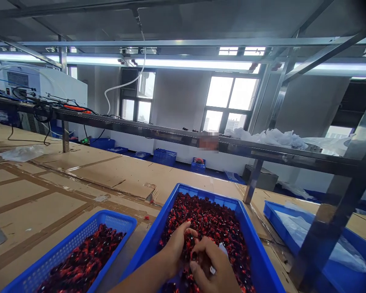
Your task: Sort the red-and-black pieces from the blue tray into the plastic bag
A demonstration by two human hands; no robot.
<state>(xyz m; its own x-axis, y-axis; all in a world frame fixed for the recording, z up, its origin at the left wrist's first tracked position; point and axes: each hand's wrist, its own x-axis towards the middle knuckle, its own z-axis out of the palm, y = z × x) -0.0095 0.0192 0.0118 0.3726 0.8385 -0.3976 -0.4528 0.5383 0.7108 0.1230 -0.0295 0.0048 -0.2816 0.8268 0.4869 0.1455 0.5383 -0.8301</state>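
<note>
A blue plastic bin (247, 228) in front of me is full of small red and black parts (213, 224). Both my hands are in it at the near end. My left hand (178, 244) lies curled on the heap, fingers bent into the parts. My right hand (209, 262) is beside it, fingers closed in a pinch around small parts that I cannot make out. A second blue basket (110, 219) with mesh walls stands to the left, holding more red and black parts (85, 256).
The bench is covered in taped cardboard (49, 195). A metal rail (171, 132) crosses above it on steel posts (253, 183). A third blue tray (271, 209) with clear plastic bags stands at the right. Blue crates sit on the floor beyond.
</note>
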